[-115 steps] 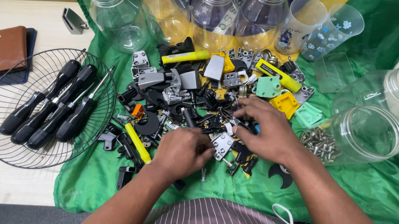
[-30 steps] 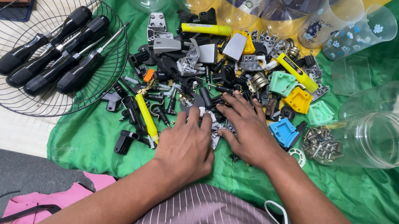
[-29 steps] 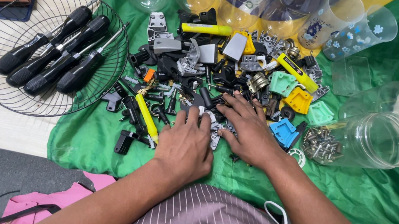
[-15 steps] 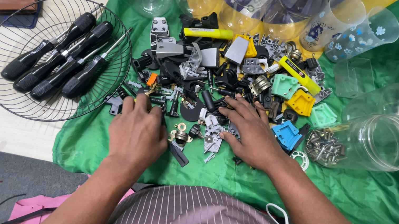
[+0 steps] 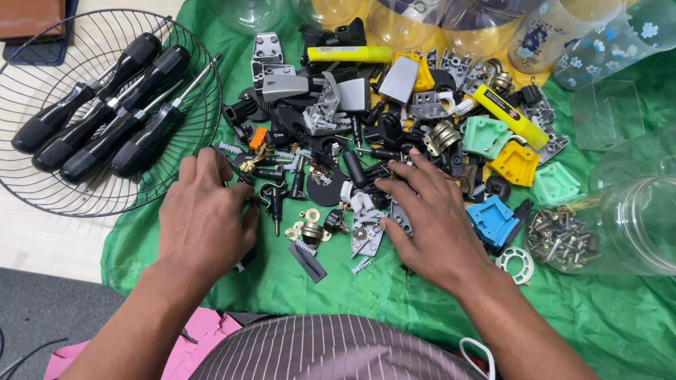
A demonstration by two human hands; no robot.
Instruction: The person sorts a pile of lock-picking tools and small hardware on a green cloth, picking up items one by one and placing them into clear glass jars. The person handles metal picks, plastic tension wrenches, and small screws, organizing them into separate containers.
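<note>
1. I see my left hand (image 5: 205,216) lying palm down on the green cloth (image 5: 659,331), near its left edge, beside the wire basket (image 5: 15,175). Its fingers are bent over small black parts; I cannot tell if it grips one.
2. My right hand (image 5: 432,223) lies flat and open on the pile of small parts (image 5: 365,131) in the middle of the cloth, holding nothing.
3. Black screwdrivers (image 5: 109,122) lie in the basket.
4. A clear jar (image 5: 666,228) lies on its side near the cloth's right edge, screws (image 5: 561,239) at its mouth.

left hand (image 5: 205,216) and right hand (image 5: 432,223) palm-down, fingers spread
</note>
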